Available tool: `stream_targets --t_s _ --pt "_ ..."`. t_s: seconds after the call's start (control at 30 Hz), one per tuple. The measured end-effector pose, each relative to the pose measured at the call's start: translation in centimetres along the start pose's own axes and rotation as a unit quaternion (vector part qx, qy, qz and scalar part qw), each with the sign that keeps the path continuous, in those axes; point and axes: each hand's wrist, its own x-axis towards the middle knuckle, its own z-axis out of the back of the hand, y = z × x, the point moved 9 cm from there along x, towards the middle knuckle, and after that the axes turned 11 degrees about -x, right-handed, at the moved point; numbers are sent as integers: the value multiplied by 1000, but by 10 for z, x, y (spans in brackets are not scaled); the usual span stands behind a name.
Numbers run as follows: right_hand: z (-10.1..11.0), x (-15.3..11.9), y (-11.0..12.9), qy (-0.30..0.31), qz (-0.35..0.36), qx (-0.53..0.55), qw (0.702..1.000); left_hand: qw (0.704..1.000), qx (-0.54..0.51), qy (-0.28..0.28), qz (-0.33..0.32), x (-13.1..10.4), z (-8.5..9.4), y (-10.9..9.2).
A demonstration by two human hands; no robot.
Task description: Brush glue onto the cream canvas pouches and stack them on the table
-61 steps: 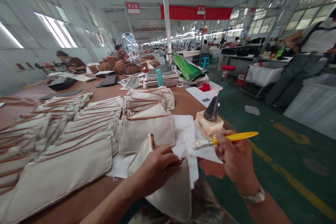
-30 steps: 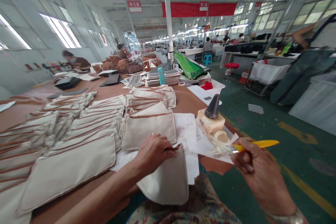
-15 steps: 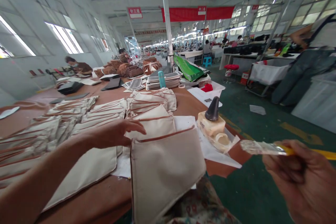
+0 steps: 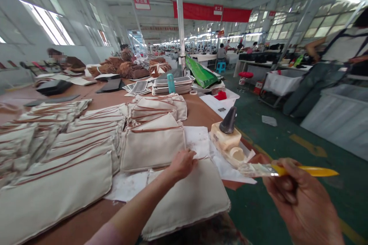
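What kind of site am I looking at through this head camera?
Probably a bag or leather-goods workshop: rows of cream pouches with brown edging cover the near table, a yellow-handled brush is in the right hand, and worktables with seated people run down the long hall.

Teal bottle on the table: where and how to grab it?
I'd grip the teal bottle around its upper half, coming down from above. It's slim and looks upright, with its top standing clear, while the panel stack and cream pouches crowd its lower part.
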Motion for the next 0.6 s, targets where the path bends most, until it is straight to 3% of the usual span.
stream_targets --t_s 0.17,0.33,0.47,0.6 --pt "18 9 -9 -21 11 -34 999 997 0 14 75 31 -26 8" --pt "14 27 -40 19 54 -55 997 994 -42 60 85 40 -36 9" --pt "7 36 -58 40 75 -86 993 988 -123 84 45 33 -30 2" --pt "1 37 -52 54 102 -106 988 972 -217 94 -13 7 -12 -15"
